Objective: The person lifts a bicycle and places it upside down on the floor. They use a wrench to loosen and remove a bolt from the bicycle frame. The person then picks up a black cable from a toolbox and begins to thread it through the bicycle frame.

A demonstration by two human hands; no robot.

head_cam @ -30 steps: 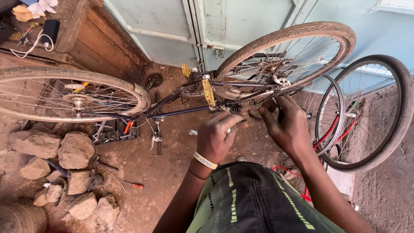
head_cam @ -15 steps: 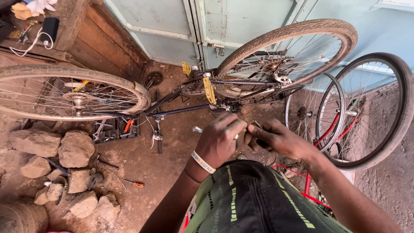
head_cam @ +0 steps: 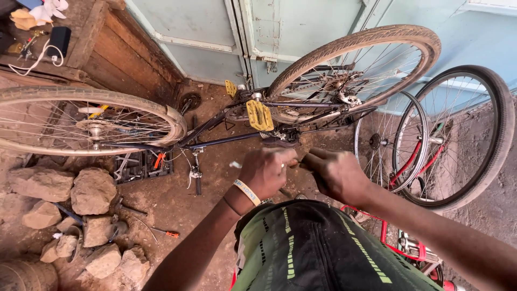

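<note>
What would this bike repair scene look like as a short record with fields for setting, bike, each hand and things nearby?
setting: dirt ground beside a pale blue door
bike: upside down bicycle, yellow pedal up
left hand: left hand, closed around a small item, wristband on wrist
right hand: right hand, closed, meeting the left; what it holds is hidden
nearby: stones, orange-handled screwdriver, loose wheels, red frame

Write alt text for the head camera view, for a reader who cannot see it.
Seen from above, a person's left hand and right hand meet, fists closed on something small and hidden, just below an upside-down bicycle with a yellow pedal. Rocks lie on the dirt at left; spare wheels lean at right.
</note>
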